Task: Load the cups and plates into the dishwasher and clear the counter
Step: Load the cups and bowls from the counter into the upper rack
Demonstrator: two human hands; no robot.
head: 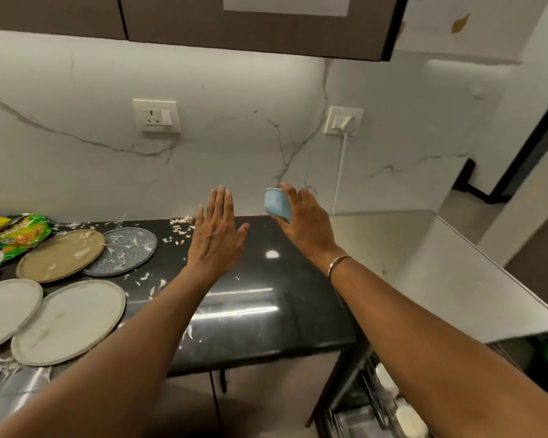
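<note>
My right hand (304, 222) grips a small light-blue cup (276, 204), tilted on its side, above the back of the black counter (266, 298). My left hand (217, 233) hovers flat beside it with straight fingers and holds nothing. Several dirty plates lie at the counter's left: a tan plate (60, 256), a blue speckled plate (130, 252) and two pale grey plates (70, 320) (4, 311). At the lower right the dishwasher rack (389, 403) stands open with white cups in it.
White food scraps (181, 230) are scattered over the counter. Snack packets (16, 232) lie at the far left. A steel surface (440, 273) adjoins the counter on the right. A plugged-in socket (344, 121) and its cord run down the marble wall.
</note>
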